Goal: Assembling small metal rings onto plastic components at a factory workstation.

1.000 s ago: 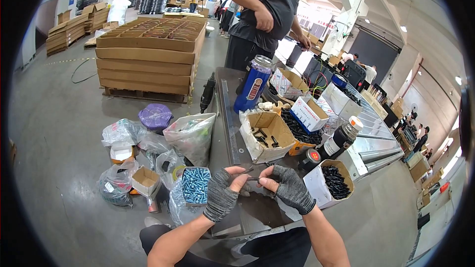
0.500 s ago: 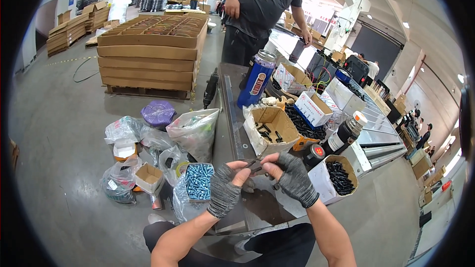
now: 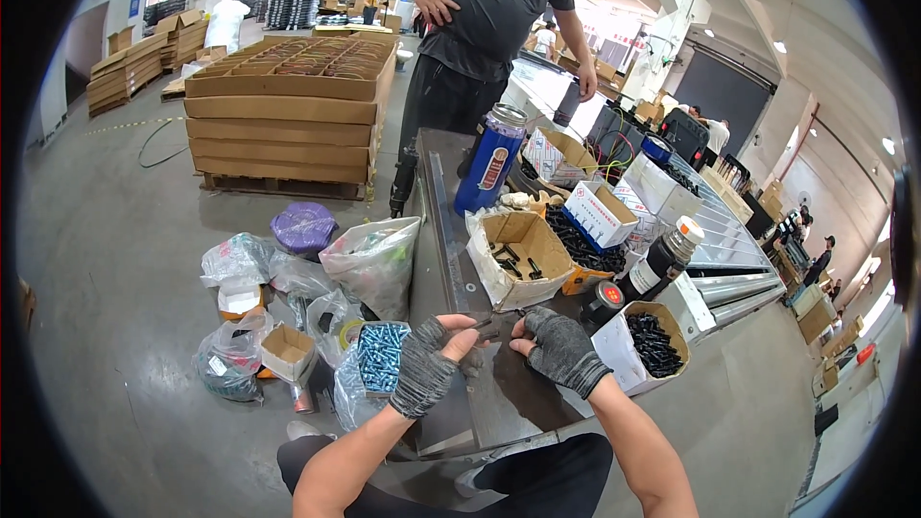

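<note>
Both hands wear grey fingerless gloves and are held above the near end of the dark metal table (image 3: 451,273). My left hand (image 3: 428,364) pinches a small dark metal part (image 3: 486,327) between thumb and fingers. A short gap away, my right hand (image 3: 564,350) has its fingers curled and pressed together, and what they hold is too small to name. Just beyond the hands stands an open cardboard box (image 3: 539,290) with a few black bolts (image 3: 518,264) in it. To the right of my right hand is a white box (image 3: 619,355) full of black screws (image 3: 655,345).
Left of the table are a box of blue screws (image 3: 382,357), plastic bags (image 3: 374,264) and a purple bundle (image 3: 303,227). A blue bottle (image 3: 489,161), a black flask (image 3: 662,264) and a dark-capped jar (image 3: 604,302) stand on the table. Beyond it stands a person (image 3: 489,19) in dark clothes.
My hands have drawn apart: both were together at the small dark part, and now the right is separated from it. The person across the table has shifted slightly.
</note>
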`<action>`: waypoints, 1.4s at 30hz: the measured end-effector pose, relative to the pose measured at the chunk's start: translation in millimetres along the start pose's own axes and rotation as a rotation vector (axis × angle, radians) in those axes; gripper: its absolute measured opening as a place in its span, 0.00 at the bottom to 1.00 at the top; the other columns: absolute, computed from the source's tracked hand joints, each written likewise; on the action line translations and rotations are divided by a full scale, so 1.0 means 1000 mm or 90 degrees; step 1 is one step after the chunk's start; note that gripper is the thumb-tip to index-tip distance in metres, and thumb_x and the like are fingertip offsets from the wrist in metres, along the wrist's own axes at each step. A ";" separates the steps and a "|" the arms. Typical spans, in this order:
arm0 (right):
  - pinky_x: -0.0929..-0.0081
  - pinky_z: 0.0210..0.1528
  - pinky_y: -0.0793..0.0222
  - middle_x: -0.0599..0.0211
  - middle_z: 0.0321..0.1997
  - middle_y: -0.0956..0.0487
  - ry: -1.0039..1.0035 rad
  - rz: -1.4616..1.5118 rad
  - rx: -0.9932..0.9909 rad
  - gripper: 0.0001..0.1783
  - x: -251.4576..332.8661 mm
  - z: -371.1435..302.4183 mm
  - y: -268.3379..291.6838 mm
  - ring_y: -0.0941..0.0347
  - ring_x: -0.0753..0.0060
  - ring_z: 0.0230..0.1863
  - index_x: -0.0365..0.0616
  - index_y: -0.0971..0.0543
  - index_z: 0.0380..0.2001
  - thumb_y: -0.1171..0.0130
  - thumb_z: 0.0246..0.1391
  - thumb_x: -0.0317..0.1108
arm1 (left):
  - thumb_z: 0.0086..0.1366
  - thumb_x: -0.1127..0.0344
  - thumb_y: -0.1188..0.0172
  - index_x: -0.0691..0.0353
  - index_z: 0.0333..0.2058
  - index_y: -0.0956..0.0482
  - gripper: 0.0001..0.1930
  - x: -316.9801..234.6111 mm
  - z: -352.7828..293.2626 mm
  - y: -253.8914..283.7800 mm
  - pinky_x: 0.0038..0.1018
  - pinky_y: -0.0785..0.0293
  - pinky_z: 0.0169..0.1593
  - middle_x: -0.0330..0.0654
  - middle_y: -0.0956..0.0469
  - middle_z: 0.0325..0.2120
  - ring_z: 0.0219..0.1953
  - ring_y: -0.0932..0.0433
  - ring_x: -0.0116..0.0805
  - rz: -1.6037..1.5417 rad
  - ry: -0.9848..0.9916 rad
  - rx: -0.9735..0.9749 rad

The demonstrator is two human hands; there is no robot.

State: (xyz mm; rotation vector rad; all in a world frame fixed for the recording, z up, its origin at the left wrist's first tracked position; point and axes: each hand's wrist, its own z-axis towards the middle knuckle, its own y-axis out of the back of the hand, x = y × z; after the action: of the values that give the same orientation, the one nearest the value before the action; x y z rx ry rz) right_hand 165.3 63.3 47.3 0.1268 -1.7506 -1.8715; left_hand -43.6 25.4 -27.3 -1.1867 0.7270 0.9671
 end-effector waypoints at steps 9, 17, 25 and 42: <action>0.76 0.35 0.28 0.69 0.29 0.19 -0.016 0.317 -0.111 0.08 0.034 -0.001 0.017 0.24 0.76 0.29 0.39 0.17 0.38 0.37 0.59 0.32 | 0.69 0.68 0.39 0.68 0.48 0.24 0.12 -0.007 -0.006 -0.002 0.24 0.23 0.45 0.45 0.16 0.36 0.39 0.17 0.29 0.048 0.011 0.007; 0.80 0.37 0.28 0.71 0.31 0.18 -0.042 0.460 -0.001 0.11 0.054 0.005 0.027 0.25 0.83 0.32 0.38 0.18 0.41 0.36 0.59 0.33 | 0.69 0.67 0.38 0.67 0.48 0.23 0.12 -0.013 -0.007 -0.003 0.23 0.23 0.44 0.42 0.16 0.36 0.39 0.19 0.26 0.060 -0.019 -0.002; 0.75 0.42 0.27 0.64 0.35 0.16 0.094 0.254 -0.107 0.13 0.046 0.003 0.036 0.20 0.74 0.38 0.39 0.18 0.42 0.34 0.55 0.33 | 0.68 0.67 0.37 0.64 0.46 0.20 0.11 -0.002 -0.006 0.001 0.22 0.25 0.43 0.38 0.17 0.35 0.37 0.22 0.23 0.026 -0.031 -0.020; 0.67 0.42 0.28 0.61 0.33 0.21 0.054 0.097 0.017 0.09 -0.017 -0.039 0.013 0.22 0.61 0.38 0.40 0.21 0.37 0.34 0.53 0.31 | 0.70 0.66 0.40 0.66 0.48 0.23 0.12 0.000 -0.003 -0.003 0.25 0.23 0.47 0.43 0.16 0.38 0.41 0.19 0.27 -0.020 0.012 0.023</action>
State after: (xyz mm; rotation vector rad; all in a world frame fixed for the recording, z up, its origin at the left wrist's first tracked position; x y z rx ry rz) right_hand 201.2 36.4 48.8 0.0798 -1.6795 -1.7103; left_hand -40.6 22.1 -26.7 -1.1743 0.7363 0.9148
